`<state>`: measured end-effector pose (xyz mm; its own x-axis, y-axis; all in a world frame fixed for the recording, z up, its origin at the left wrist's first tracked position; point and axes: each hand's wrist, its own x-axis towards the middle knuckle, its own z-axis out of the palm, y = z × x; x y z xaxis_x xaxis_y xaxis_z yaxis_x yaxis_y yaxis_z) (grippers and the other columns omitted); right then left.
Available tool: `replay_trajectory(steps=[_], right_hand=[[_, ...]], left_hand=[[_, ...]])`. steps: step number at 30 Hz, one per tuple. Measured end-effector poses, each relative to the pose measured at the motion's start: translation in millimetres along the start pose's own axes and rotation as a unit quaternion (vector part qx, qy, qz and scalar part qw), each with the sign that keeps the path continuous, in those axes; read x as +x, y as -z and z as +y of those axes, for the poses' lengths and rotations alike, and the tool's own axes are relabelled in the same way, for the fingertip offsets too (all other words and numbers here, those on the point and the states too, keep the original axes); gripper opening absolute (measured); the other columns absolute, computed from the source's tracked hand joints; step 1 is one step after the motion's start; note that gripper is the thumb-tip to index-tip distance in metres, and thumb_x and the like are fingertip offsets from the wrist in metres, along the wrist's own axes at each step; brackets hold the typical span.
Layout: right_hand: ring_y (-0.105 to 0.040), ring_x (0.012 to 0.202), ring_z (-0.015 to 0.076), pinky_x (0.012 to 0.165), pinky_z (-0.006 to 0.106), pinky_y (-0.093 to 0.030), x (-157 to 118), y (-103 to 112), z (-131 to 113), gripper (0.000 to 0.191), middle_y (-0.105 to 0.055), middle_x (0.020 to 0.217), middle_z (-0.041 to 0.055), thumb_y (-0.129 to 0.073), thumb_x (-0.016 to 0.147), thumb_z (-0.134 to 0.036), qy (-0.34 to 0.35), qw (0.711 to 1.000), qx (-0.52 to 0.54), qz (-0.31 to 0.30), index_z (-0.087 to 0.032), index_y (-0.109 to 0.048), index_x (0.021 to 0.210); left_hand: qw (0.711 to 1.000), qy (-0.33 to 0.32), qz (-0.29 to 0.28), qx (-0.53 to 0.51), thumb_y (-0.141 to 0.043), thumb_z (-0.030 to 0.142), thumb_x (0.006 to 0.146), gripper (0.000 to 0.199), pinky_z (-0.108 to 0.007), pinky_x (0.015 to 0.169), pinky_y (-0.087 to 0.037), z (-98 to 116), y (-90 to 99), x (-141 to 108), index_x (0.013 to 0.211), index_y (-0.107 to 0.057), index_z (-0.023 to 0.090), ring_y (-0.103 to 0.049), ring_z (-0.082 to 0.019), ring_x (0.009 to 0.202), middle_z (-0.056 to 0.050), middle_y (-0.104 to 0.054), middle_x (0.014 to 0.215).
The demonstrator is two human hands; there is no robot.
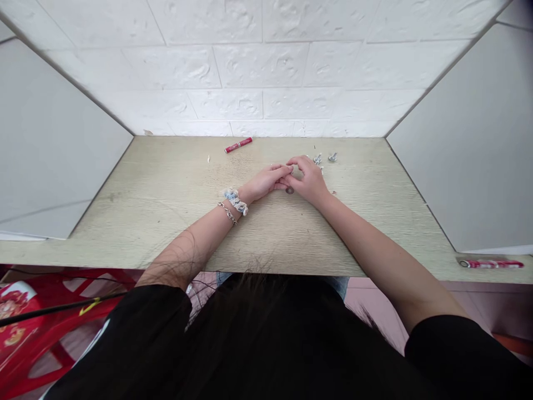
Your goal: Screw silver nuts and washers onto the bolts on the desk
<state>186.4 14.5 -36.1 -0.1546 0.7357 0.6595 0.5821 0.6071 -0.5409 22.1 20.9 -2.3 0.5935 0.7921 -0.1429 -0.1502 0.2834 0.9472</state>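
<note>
My left hand (pixel 268 182) and my right hand (pixel 307 180) meet over the middle of the table, fingertips touching. Both are closed in a pinch, and whatever small thing sits between the fingers is mostly hidden. Just below the fingertips shows a small dark metal washer (pixel 289 190); I cannot tell whether it is held or lies on the wood. Close behind my right hand lie several small silvery bolts (pixel 317 159), partly covered by it. One more bolt (pixel 332 157) lies slightly apart to their right.
A red tube (pixel 238 145) lies near the back wall, left of centre. Another red tube (pixel 491 264) rests at the front right edge. White panels (pixel 54 139) flank the wooden table (pixel 145 194) on both sides. Red stools (pixel 62 333) stand below at left.
</note>
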Motion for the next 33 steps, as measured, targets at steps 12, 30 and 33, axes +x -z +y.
replay_trajectory(steps=[12,30,33], right_hand=[[-0.07,0.092,0.025,0.087,0.043,-0.057,0.4,-1.0,0.1,0.012,-0.075,0.094,0.0072,-0.057,0.087,-0.031,0.009,1.0,-0.011,-0.004,-0.023,-0.066,0.091],[-0.069,0.095,0.0255,0.089,0.045,-0.056,-0.6,-0.3,1.2,0.019,-0.077,0.097,0.006,-0.057,0.08,-0.021,0.009,0.999,-0.006,-0.047,-0.023,-0.071,0.093],[-0.069,0.094,0.0255,0.089,0.044,-0.056,-0.7,-0.1,0.8,0.02,-0.077,0.097,0.0059,-0.057,0.08,-0.021,0.008,0.999,-0.01,-0.047,-0.023,-0.072,0.093]], left_hand=[[1.0,0.01,0.015,0.002,-0.056,0.021,0.107,0.029,-0.026,0.074,-0.056,0.6,-1.2,-0.2,0.08,-0.06,0.011,-0.068,-0.011,0.065,-0.001,-0.066,0.067],[0.999,-0.006,0.009,0.044,-0.056,0.016,0.105,0.017,-0.024,0.077,-0.055,2.3,-8.0,-2.9,0.092,-0.064,0.011,-0.066,-0.009,0.069,0.0,-0.067,0.077],[0.999,-0.005,0.011,0.045,-0.056,0.015,0.105,0.017,-0.023,0.076,-0.054,3.0,-8.7,-3.0,0.091,-0.064,0.011,-0.066,-0.008,0.069,0.0,-0.067,0.076]])
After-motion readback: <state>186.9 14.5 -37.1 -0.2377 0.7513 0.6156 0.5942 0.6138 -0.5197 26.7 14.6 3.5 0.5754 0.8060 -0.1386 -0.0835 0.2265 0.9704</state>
